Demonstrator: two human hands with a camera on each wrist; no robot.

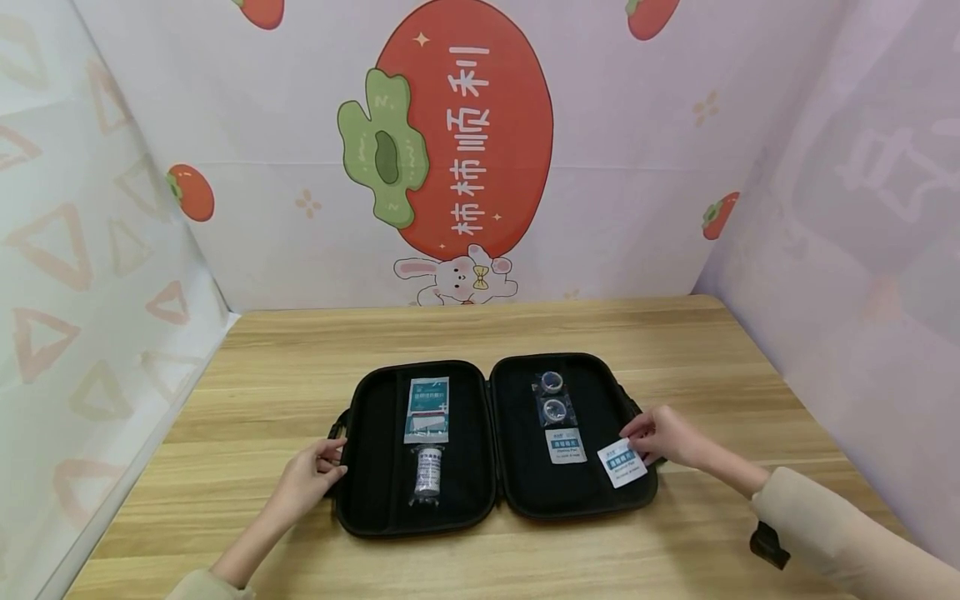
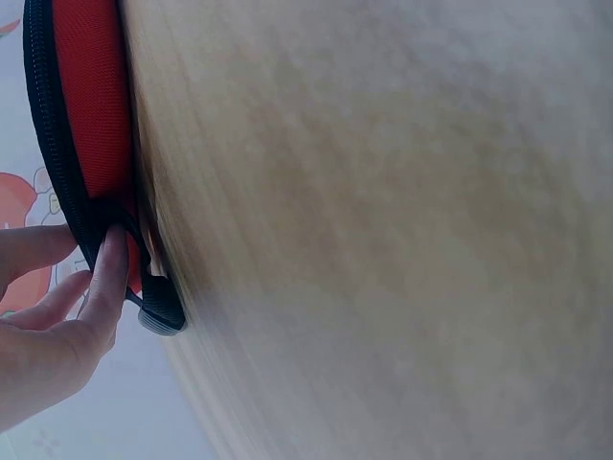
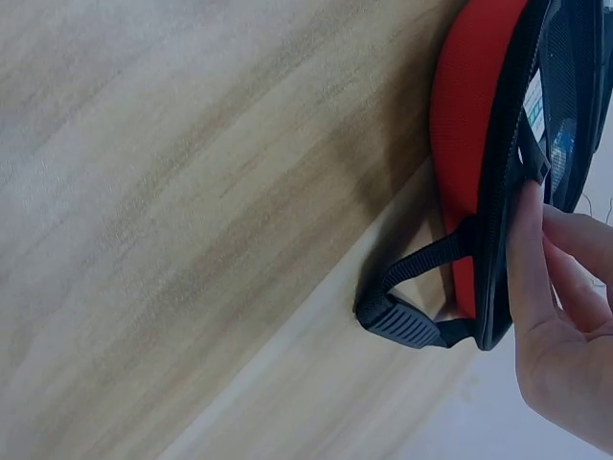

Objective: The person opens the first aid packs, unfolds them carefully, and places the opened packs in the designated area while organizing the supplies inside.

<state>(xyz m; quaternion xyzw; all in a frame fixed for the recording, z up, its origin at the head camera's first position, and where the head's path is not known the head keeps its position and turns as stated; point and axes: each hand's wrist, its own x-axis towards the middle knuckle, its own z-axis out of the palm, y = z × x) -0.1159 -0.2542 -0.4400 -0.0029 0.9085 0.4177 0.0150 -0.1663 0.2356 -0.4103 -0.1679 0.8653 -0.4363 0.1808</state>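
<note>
A zip case [image 1: 367, 467], black inside and red outside, lies spread flat on the table. My left hand [image 1: 303, 482] holds its left rim, thumb and fingers on either side of the zip edge [image 2: 59, 144] in the left wrist view. At the right half, my right hand [image 1: 667, 435] pinches the corner of a white and blue alcohol pad sachet [image 1: 622, 468], which overlaps the case floor. In the right wrist view, the right hand [image 3: 565, 307] is at the case's zip rim. A second alcohol pad sachet [image 1: 565, 450] lies left of the held one.
Two small rolls [image 1: 554, 410] in clear wrap lie above the second sachet. The left half contains a green packet [image 1: 428, 392] and a wrapped white roll [image 1: 428, 472]. A black carry handle [image 3: 407, 321] sticks out at the right side. Printed cloth [image 1: 300, 250] surrounds the wooden table [image 1: 262, 367].
</note>
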